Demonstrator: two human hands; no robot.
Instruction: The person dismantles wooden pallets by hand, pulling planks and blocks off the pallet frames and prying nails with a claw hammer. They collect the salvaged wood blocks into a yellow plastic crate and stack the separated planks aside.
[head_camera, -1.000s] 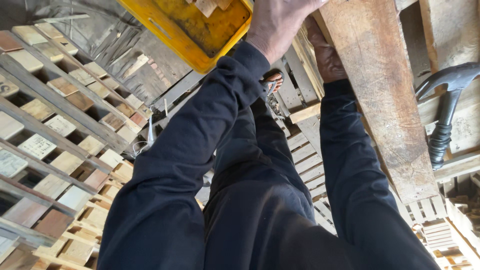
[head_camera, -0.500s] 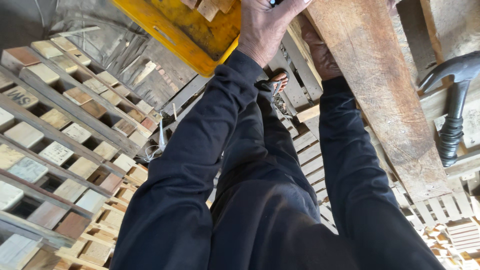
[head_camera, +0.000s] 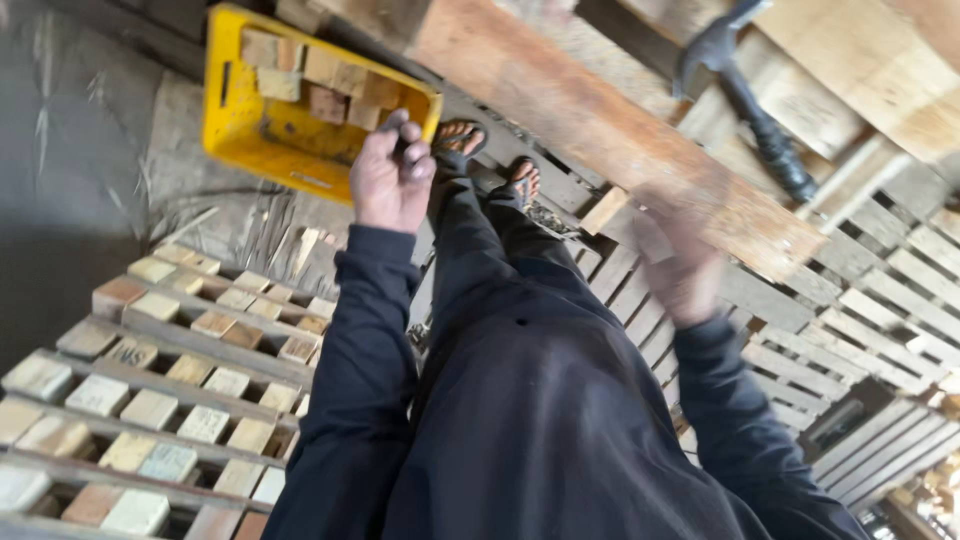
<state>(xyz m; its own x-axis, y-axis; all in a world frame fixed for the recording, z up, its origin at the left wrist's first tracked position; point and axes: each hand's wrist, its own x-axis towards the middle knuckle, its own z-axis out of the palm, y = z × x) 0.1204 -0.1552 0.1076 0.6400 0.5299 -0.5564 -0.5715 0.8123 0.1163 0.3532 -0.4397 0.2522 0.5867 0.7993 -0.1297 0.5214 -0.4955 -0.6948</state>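
Note:
My left hand (head_camera: 392, 178) hangs just beside a yellow plastic crate (head_camera: 250, 140), its back towards me and its fingers curled in; nothing shows in it. Several small wooden blocks (head_camera: 335, 85) lie in the crate. My right hand (head_camera: 682, 268) is blurred by motion and sits over the near edge of a long wooden plank (head_camera: 600, 120), close to a small loose wooden block (head_camera: 605, 210). Whether it holds anything cannot be made out. Both arms are in dark sleeves. My sandalled feet (head_camera: 462, 142) stand between the crate and the plank.
A black claw hammer (head_camera: 760, 115) lies on the boards beyond the plank. To the left lies a pallet frame (head_camera: 150, 330) with rows of wooden blocks on it. Slatted pallets (head_camera: 880, 300) cover the ground on the right.
The view has swung down. My left hand has come away from the crate's rim towards me. My right hand has pulled back from the plank and is moving fast.

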